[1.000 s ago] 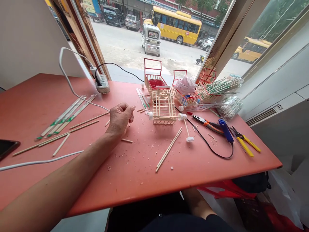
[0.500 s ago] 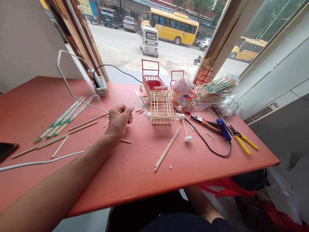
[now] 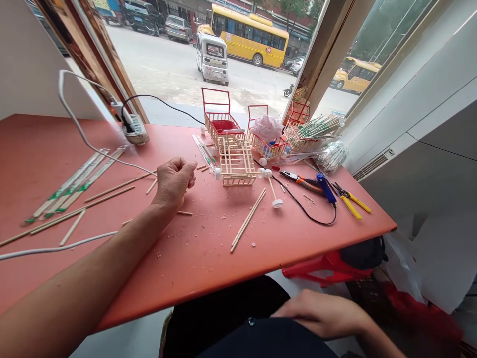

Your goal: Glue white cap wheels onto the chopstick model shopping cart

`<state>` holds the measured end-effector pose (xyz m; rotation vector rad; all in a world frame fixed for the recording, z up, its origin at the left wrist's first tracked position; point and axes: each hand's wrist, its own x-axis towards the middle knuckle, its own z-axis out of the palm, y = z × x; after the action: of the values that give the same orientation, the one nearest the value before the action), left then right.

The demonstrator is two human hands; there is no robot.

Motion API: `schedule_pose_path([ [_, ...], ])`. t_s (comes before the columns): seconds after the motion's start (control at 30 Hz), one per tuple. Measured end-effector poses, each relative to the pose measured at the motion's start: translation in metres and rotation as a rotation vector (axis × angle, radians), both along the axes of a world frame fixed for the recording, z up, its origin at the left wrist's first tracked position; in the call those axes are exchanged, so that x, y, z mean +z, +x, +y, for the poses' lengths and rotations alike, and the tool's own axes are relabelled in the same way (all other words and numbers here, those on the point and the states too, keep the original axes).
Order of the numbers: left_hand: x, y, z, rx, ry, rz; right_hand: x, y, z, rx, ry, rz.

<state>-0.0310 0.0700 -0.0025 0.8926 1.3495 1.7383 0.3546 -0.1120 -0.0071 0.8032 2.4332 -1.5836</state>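
Observation:
My left hand (image 3: 174, 181) rests on the red table as a loose fist, with no object visible in it. Close beside its wrist lies a short wooden stick (image 3: 185, 213). To its right is a small cart frame (image 3: 238, 161) built of thin wooden sticks, with white wheels (image 3: 265, 172) at its lower corners. Two thin sticks (image 3: 248, 220) lie together in front of the cart, near a stick with a white wheel (image 3: 277, 203) on its end. My right hand (image 3: 316, 311) is below the table edge, by my dark shirt; its fingers are mostly hidden and slightly blurred.
Behind the frame stand red-trimmed stick baskets (image 3: 216, 104), one holding pink cloth (image 3: 267, 127). Pliers (image 3: 300, 181), a blue-handled tool (image 3: 326, 188) with a black cord and yellow-handled cutters (image 3: 352, 203) lie at right. Wrapped sticks (image 3: 70, 186), a white cable (image 3: 80, 122) and a power strip (image 3: 134, 130) are left.
My right hand has risen into view in front of my shirt. The whole scene has shifted left as the head turned right. My left fist stays in place on the table.

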Motion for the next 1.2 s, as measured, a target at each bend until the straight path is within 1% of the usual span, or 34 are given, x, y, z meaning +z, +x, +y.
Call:
schedule_pose_path([
  [0.07,0.0,0.001,-0.001,-0.007,0.0,0.001,0.04,0.005,0.006,-0.061,0.11,0.173],
  [0.1,0.0,0.002,-0.001,-0.009,0.002,0.003,0.057,0.002,0.014,-0.089,0.217,0.281],
  [0.13,0.0,0.003,-0.001,-0.011,0.004,0.005,0.07,-0.005,0.024,-0.127,0.38,0.336],
  [0.17,0.0,0.003,-0.001,-0.012,0.005,0.008,0.079,-0.016,0.037,-0.175,0.575,0.363],
  [0.2,-0.001,0.003,-0.001,-0.014,0.007,0.012,0.083,-0.029,0.052,-0.207,0.78,0.369],
  [0.23,-0.001,0.003,-0.001,-0.016,0.007,0.015,0.083,-0.044,0.067,-0.205,0.914,0.294],
  [0.3,-0.003,0.003,-0.001,-0.018,0.007,0.021,0.074,-0.076,0.098,-0.202,1.085,0.211],
  [0.33,-0.003,0.003,0.0,-0.018,0.006,0.024,0.066,-0.091,0.112,-0.196,1.12,0.151],
  [0.4,-0.005,0.001,0.0,-0.018,0.003,0.027,0.051,-0.116,0.134,-0.235,1.15,0.016],
  [0.47,-0.006,0.0,0.001,-0.018,-0.001,0.029,0.039,-0.133,0.147,-0.263,1.155,-0.091],
  [0.57,-0.007,-0.001,0.001,-0.023,-0.009,0.028,0.026,-0.147,0.154,-0.27,1.171,-0.153],
  [0.67,-0.007,-0.001,0.0,-0.031,-0.013,0.026,0.018,-0.154,0.158,-0.302,1.19,-0.185],
  [0.77,-0.006,-0.001,-0.001,-0.035,-0.014,0.028,0.014,-0.16,0.161,-0.325,1.178,-0.228],
  [0.97,-0.005,0.0,0.0,-0.029,-0.02,0.026,0.017,-0.166,0.163,-0.321,1.124,-0.284],
  [1.2,-0.008,-0.003,0.001,-0.025,-0.034,0.054,0.007,-0.167,0.167,-0.317,1.184,-0.253],
])
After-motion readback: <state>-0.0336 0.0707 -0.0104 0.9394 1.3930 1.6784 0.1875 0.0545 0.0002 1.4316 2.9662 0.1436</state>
